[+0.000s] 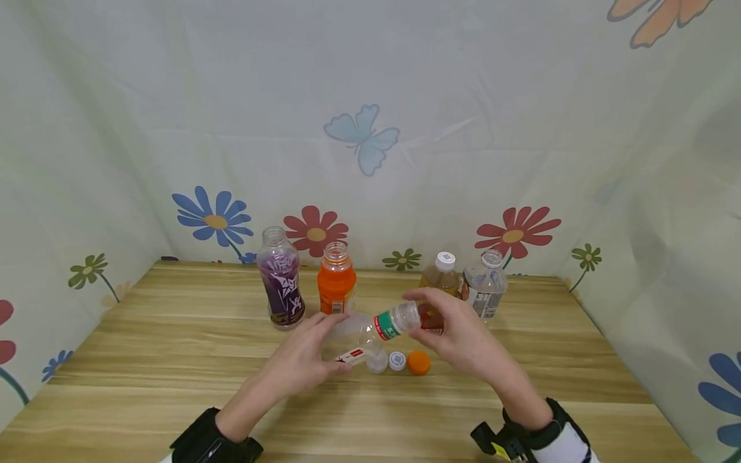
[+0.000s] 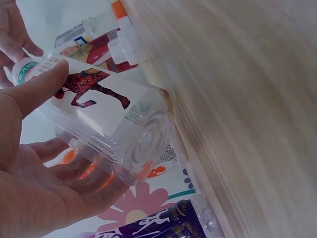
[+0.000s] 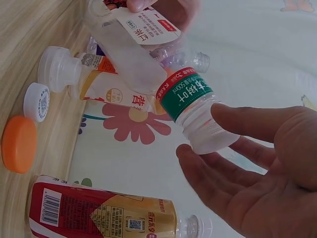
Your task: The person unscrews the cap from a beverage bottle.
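A clear plastic bottle [image 1: 350, 341] with a white label and a green-and-red neck band is tilted over the table, its neck toward the right. My left hand [image 1: 303, 354] grips its body, with the thumb [image 2: 42, 89] across the label and fingers beneath. Thumb and fingertips of my right hand [image 1: 457, 328] pinch round the see-through neck end [image 3: 210, 131]. On the wood below lie a translucent cap [image 1: 377, 363], a white cap [image 1: 397, 361] and an orange cap [image 1: 419, 363].
Behind stand a purple bottle [image 1: 280, 283] and an orange bottle [image 1: 336, 283], both uncapped. Right of them are a white-capped bottle with a red and gold label [image 3: 104, 210] and a clear bottle [image 1: 486, 280]. A flower-printed curtain [image 1: 370, 77] closes off the wooden table's [image 1: 173, 360] back and sides.
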